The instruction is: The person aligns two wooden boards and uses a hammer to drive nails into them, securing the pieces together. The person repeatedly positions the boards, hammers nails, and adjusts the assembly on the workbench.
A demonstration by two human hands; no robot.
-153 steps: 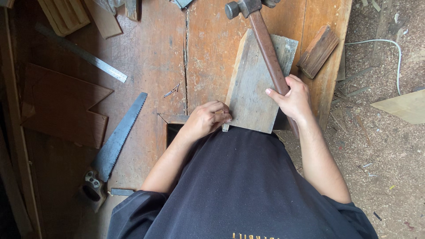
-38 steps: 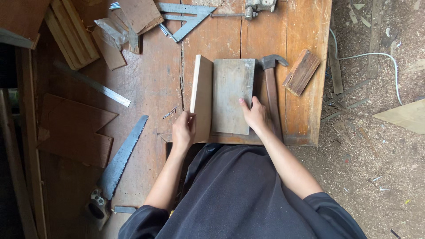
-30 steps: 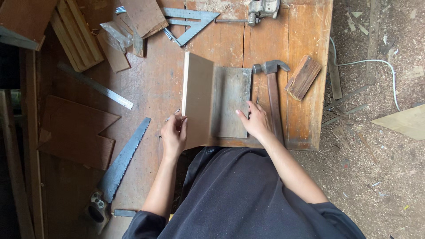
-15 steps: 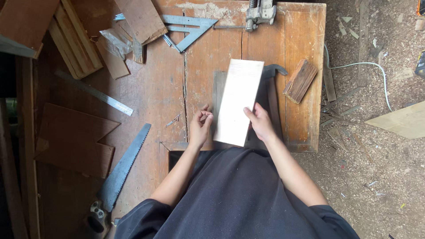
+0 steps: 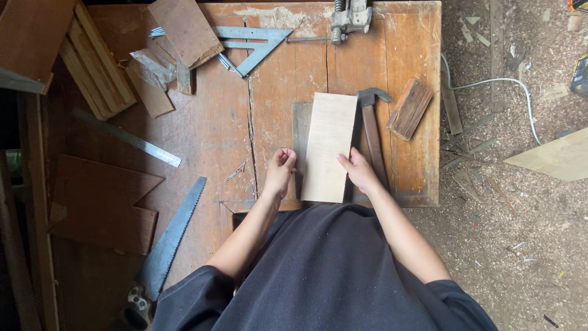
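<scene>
the pale board (image 5: 327, 147) lies flat near the front edge of the bench (image 5: 214, 135), a little right of its middle, long side running front to back, its near end close to the front edge. it rests on a darker grey board (image 5: 301, 125), which shows as a strip along its left side. the right hand (image 5: 359, 173) touches the pale board's right edge near the front, fingers bent against the edge and thumb at the side; the grip is loose, and whether it pinches the board i cannot tell. the left hand (image 5: 280, 174) sits just left of the pale board, over the grey strip, fingers curled into a loose fist; whether it holds anything small i cannot tell.

a hammer (image 5: 372, 132) lies just right of the pale board, head toward the back, handle passing beside the right hand. a dark wood block (image 5: 410, 108) lies near the right edge. at the back edge sit a metal square (image 5: 254, 43) and a clamp (image 5: 350, 15). wood offcuts (image 5: 177, 30) crowd the back left corner. a steel ruler (image 5: 131, 140) lies toward the left edge, and a saw (image 5: 173, 236) hangs over the front left part.
</scene>
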